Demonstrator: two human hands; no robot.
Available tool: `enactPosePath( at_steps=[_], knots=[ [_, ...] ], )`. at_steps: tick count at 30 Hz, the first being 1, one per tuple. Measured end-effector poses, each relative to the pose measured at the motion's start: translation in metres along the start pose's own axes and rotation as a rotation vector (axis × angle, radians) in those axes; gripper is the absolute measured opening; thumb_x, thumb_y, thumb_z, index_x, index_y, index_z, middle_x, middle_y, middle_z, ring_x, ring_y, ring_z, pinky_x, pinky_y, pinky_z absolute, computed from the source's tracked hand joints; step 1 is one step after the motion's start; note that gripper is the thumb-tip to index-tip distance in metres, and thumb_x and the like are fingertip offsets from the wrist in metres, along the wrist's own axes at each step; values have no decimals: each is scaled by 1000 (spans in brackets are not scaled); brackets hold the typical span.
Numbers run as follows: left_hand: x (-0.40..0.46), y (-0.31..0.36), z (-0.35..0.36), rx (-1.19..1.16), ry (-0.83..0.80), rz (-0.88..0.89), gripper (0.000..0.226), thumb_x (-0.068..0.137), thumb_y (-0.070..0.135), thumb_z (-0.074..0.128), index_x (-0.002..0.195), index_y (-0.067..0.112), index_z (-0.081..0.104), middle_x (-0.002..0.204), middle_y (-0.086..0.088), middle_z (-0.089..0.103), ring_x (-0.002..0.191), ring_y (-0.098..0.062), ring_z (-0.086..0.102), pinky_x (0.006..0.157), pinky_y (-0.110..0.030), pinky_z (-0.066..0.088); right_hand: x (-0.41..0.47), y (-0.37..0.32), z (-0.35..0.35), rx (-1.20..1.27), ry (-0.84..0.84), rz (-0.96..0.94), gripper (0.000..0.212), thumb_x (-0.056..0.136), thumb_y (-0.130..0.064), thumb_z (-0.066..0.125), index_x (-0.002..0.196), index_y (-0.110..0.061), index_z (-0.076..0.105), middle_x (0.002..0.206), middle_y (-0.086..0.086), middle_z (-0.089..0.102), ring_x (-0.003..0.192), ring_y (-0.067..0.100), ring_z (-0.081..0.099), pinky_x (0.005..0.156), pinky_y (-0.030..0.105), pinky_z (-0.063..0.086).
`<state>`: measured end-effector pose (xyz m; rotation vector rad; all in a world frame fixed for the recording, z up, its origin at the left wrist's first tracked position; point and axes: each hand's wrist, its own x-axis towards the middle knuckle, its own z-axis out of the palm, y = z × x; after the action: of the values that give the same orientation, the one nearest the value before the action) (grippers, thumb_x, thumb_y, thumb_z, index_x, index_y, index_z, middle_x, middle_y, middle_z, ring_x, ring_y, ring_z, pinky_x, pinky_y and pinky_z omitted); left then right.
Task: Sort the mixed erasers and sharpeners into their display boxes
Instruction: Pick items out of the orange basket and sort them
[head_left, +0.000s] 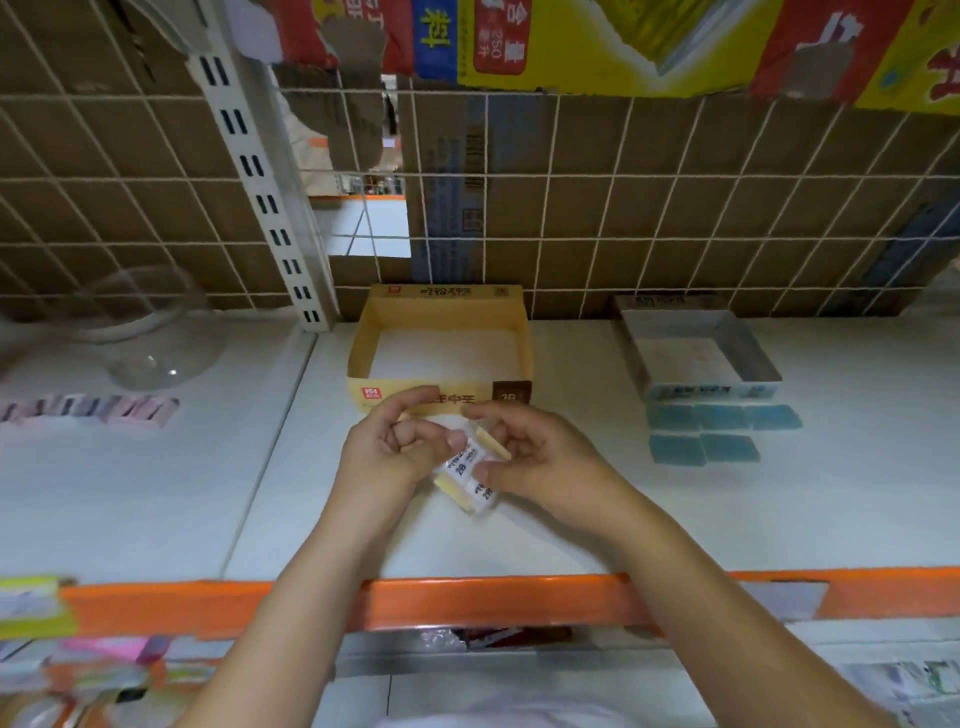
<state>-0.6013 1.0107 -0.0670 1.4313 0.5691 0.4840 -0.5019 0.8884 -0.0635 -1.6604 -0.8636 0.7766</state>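
Observation:
Both hands meet over the white shelf (156, 493), just in front of the yellow display box (366, 345). My left hand (395, 447) and my right hand (524, 457) together hold a small bunch of cream erasers (467, 475) with white "2B" sleeves. The yellow box looks empty inside. A grey-blue display box (756, 358) stands to the right, also empty. Several blue items (722, 418) lie in rows in front of it. A row of pink and purple items (88, 408) lies at the far left of the shelf.
A clear glass bowl (150, 332) lies at the back left. A wire grid (571, 208) with cardboard behind it closes the back. The shelf's orange front edge (467, 597) runs below my forearms, with more goods on the lower shelf.

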Motion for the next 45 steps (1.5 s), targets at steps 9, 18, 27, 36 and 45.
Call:
enactPosePath(
  at_steps=[9, 18, 27, 36, 45],
  knots=[
    [-5, -11, -83, 833, 368, 234, 16, 85, 19, 62, 97, 11, 68, 86, -6, 67, 71, -19, 54, 67, -24, 38, 51, -7, 69, -233, 138, 12, 30, 70, -10, 76, 68, -25, 49, 63, -6, 44, 57, 6, 41, 57, 25, 32],
    [-8, -20, -100, 894, 284, 211, 41, 74, 36, 46, 98, 12, 69, 92, -5, 68, 83, -24, 59, 73, -26, 41, 56, -23, 86, -709, 114, -11, 22, 87, -40, 56, 87, -19, 50, 85, 0, 55, 85, 21, 52, 68, 30, 39],
    [-2, -20, -103, 1009, 218, 264, 42, 77, 35, 43, 102, 13, 68, 92, -4, 66, 89, -23, 57, 72, -23, 37, 56, -17, 85, -1003, -16, -89, 36, 94, -33, 44, 127, -19, 52, 124, 3, 48, 116, 22, 38, 92, 27, 30],
    [-19, 8, -130, 1118, 263, 396, 47, 79, 38, 38, 96, 7, 69, 87, -11, 67, 84, -33, 63, 72, -33, 48, 57, -43, 101, -1012, 46, -223, 37, 94, -34, 44, 128, -20, 49, 126, 2, 42, 120, 19, 33, 95, 29, 36],
    [-61, 48, -243, 1303, 495, 378, 40, 82, 34, 42, 97, 7, 67, 89, -13, 64, 83, -35, 61, 73, -43, 52, 106, -95, 217, -1000, -53, -601, 40, 78, -30, 50, 106, -8, 68, 104, 15, 61, 97, 37, 53, 80, 40, 46]
  ],
)
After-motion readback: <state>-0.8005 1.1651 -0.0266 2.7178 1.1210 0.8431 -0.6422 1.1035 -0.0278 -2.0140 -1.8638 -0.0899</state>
